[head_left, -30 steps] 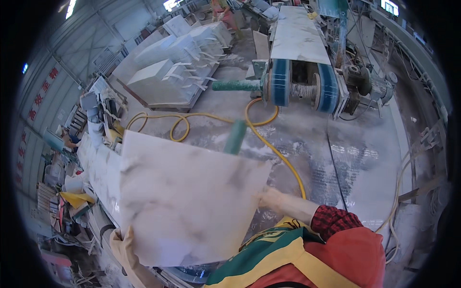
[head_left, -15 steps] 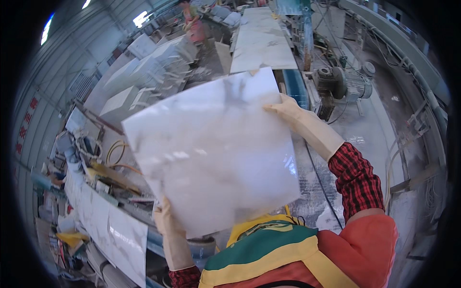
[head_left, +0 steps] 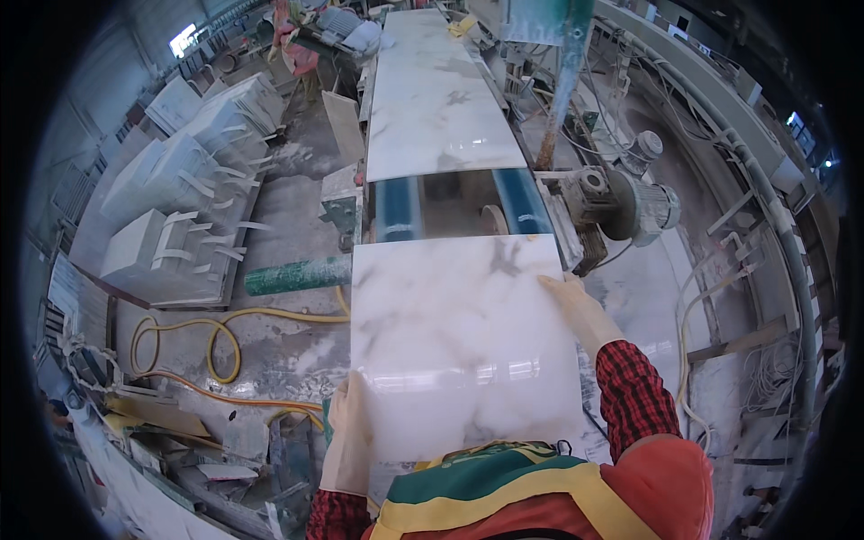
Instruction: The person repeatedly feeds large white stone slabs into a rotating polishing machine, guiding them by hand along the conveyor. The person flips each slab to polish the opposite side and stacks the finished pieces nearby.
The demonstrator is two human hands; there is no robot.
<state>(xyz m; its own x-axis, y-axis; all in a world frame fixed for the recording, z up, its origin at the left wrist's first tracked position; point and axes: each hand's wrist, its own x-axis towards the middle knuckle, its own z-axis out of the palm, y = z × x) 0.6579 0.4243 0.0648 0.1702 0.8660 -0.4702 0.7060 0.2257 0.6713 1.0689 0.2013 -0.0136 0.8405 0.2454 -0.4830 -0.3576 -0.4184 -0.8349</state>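
A glossy white marble tile (head_left: 459,333) with grey veining lies level in front of me. Its far edge is at the near end of a conveyor with two blue belts (head_left: 398,205); whether it rests on them I cannot tell. My left hand (head_left: 349,427), in a cream rubber glove, grips the tile's near left edge. My right hand (head_left: 574,304), gloved alike, holds its right edge near the far corner, fingertips on top. Thumbs and undersides are partly hidden. Farther along the conveyor lie more white marble tiles (head_left: 432,108) in a row, with a gap between.
An electric motor (head_left: 643,209) sits right of the conveyor, beside a rusty upright post (head_left: 553,126). A green roller (head_left: 297,275) juts out left. Yellow hoses (head_left: 229,342) curl on the floor. Strapped tile stacks (head_left: 171,256) stand left. A person (head_left: 295,49) is at far left.
The tile has swung from a tilted position at left to square with the conveyor, and now lies level. Both hands still hold it. My view has turned toward the conveyor.
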